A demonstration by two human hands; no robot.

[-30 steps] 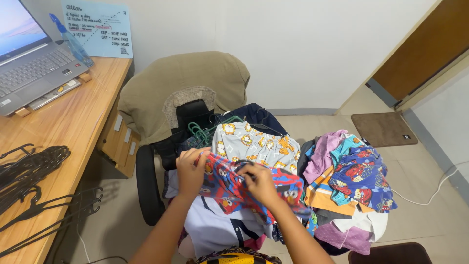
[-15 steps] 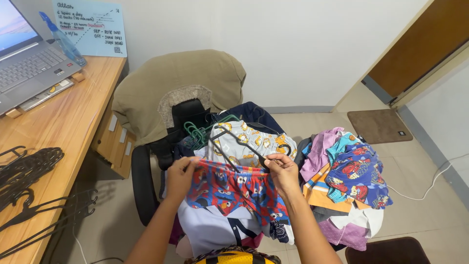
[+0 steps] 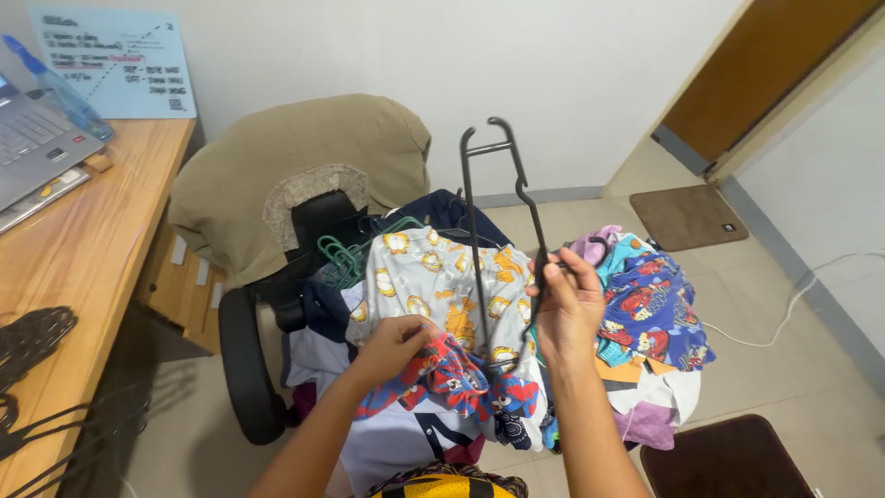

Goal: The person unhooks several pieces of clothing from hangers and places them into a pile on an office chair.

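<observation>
My right hand (image 3: 567,309) grips a black plastic hanger (image 3: 502,221) and holds it upright above the clothes, hook end at the top. My left hand (image 3: 392,346) is closed on a bunched pair of red and blue cartoon-print shorts (image 3: 456,383) lying on the pile. Just behind them lies a grey garment with orange cat prints (image 3: 442,281). All of this rests on an office chair (image 3: 295,198) draped with an olive cloth.
A second heap of clothes (image 3: 645,323) sits to the right, with a blue cartoon-print piece on top. Green hangers (image 3: 341,258) lie on the chair. A wooden desk (image 3: 83,249) at left carries a laptop (image 3: 37,148), a spray bottle (image 3: 60,88) and black hangers (image 3: 28,341). A dark stool (image 3: 719,456) stands at lower right.
My right hand pulled the black hanger out of the shorts and raised it upright. My left hand bunched the shorts down onto the pile. The view shifted left.
</observation>
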